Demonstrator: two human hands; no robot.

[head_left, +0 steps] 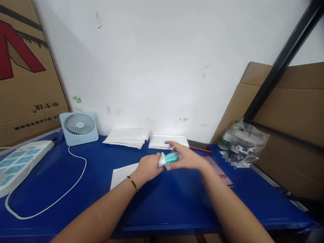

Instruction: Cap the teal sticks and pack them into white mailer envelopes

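Both hands meet above the middle of the blue table (177, 202). My left hand (149, 167) is closed around one end of a small teal and white packet (170, 158); a ring and a thin bracelet show on that arm. My right hand (186, 158) grips the packet's other end, thumb on top and fingers curled under it. A white sheet (120, 174) lies on the table just below my left hand.
Two stacks of white envelopes (128, 136) (164, 141) lie against the wall. A pale blue fan (79, 127) and a power strip (17, 162) with a white cable are at left. Two phones (199, 145) (220, 170), a bottle (226, 138) and a plastic bag (246, 143) are at right.
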